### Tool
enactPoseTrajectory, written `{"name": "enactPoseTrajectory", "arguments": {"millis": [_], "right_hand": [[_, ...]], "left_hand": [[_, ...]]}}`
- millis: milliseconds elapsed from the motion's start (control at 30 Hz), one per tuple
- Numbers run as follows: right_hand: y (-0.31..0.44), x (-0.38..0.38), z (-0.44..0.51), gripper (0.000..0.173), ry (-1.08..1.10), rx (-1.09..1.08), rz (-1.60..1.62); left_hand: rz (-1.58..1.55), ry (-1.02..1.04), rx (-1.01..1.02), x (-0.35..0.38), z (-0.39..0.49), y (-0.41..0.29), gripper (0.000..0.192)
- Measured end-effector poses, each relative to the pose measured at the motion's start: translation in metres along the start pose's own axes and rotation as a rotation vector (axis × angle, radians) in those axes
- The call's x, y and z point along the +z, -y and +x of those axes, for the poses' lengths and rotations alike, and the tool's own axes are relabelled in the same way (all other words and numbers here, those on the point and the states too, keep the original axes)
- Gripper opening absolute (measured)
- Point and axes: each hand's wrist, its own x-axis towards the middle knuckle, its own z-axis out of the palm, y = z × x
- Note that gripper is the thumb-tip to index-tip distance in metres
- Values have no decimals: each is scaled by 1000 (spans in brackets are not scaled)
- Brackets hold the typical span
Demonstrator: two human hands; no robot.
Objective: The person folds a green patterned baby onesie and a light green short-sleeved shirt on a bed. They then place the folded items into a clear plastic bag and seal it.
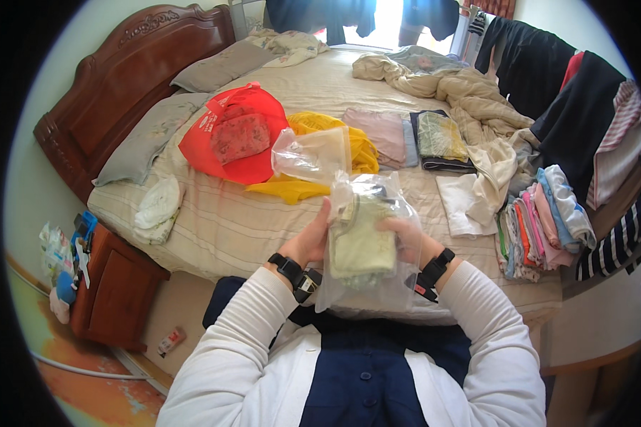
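In front of me is a translucent plastic bag (pixel 374 299) with folded pale green clothing (pixel 364 245) inside it. My left hand (pixel 312 235) is at the bag's left edge, thumb up along the plastic. My right hand (pixel 406 237) is seen through the plastic at the right side, its fingers on the clothing. Just beyond lies another clear plastic bag (pixel 312 155), on a yellow cloth or bag (pixel 360 149). A red bag (pixel 192 144) with a patterned red folded piece (pixel 240 134) on it is to the left.
Folded clothes stand in a row (pixel 539 224) at the bed's right edge. Folded pink fabric (pixel 376 133), a packaged patterned item (pixel 442 136) and a white cloth (pixel 459 205) lie on the bed. Beyond is a rumpled beige blanket (pixel 470 91). A wooden nightstand (pixel 120 288) stands left.
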Motion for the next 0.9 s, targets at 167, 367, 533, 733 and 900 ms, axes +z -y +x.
{"name": "enactPoseTrajectory", "arguments": {"millis": [167,367,533,733,900], "right_hand": [[-9,-11,18,45,123,-191,184],[-16,-8,21,47,-124,-53,130],[-12,5,13,47,273,-148,384],[-17,-6,18,41,-209,-582,-105],[-14,-22,53,41,-457,-510,411]], "left_hand": [[-37,-20,-30,0,-6,-5,111],[-124,-111,21,9,-18,-3,105],[89,-43,349,48,-26,16,90],[21,47,240,39,-6,35,86],[-284,62,29,14,-8,43,79]]}}
